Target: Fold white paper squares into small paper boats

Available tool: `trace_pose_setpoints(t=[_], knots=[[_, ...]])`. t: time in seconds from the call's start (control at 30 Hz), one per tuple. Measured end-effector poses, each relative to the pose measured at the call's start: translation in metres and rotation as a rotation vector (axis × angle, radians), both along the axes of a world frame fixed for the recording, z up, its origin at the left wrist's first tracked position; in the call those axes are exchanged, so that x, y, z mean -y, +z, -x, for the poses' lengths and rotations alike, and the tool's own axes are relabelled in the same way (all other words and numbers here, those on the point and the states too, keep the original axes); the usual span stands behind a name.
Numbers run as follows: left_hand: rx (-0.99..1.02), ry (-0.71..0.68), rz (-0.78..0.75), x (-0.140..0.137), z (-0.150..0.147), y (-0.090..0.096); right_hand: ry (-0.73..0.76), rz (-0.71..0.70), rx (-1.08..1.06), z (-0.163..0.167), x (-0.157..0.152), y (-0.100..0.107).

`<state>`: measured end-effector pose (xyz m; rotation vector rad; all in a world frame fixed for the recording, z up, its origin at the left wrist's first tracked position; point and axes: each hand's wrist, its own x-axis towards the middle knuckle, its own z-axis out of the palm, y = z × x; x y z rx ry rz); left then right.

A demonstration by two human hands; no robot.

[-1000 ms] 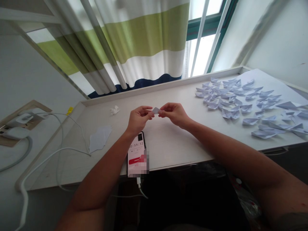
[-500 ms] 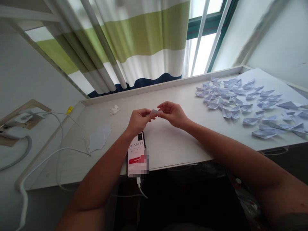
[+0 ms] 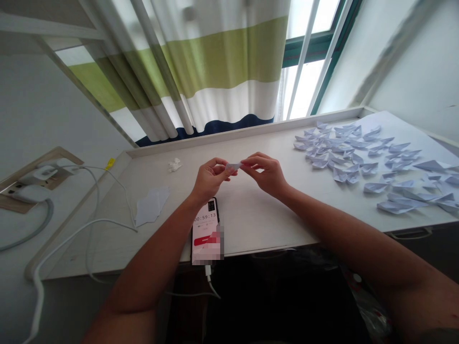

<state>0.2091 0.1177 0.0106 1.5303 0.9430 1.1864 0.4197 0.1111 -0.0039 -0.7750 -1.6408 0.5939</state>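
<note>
A small folded piece of white paper [image 3: 234, 166] is held above the desk between my two hands. My left hand [image 3: 211, 179] pinches its left end, fingers curled behind it. At its right end, the thumb and fingertips of my right hand [image 3: 266, 173] grip the edge. Below my left wrist lies a phone [image 3: 206, 234] with a timer on its screen, partly covered by my forearm. Many folded paper boats [image 3: 346, 155] sit crowded together on the right side of the desk.
Flat paper sheets [image 3: 152, 205] lie on the left of the white desk [image 3: 258, 220]. Behind them is a crumpled tissue [image 3: 174, 165]. White cables [image 3: 89, 224] run from a wall socket [image 3: 32, 186] across the desk's left side. A curtain [image 3: 222, 62] hangs behind the raised back edge.
The view has shifted slightly. The paper between my hands now shows a longer, flatter edge, and my right fingertips have closed together on its right end.
</note>
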Motion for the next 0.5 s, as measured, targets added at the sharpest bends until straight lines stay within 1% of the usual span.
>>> trace_pose_setpoints(t=[0.1, 0.3, 0.43, 0.5], knots=[[-0.024, -0.043, 0.015, 0.001, 0.0, 0.001, 0.022, 0.001, 0.028, -0.002, -0.003, -0.001], [-0.027, -0.031, -0.048, -0.002, -0.002, -0.004, 0.038, -0.005, 0.065, -0.002, -0.01, -0.009], [-0.151, 0.007, -0.169, -0.003, 0.0, -0.007, 0.07, 0.091, 0.105, -0.003, -0.015, -0.016], [-0.216, 0.001, -0.205, -0.002, 0.001, -0.007, 0.107, 0.142, 0.123, -0.004, -0.016, -0.016]])
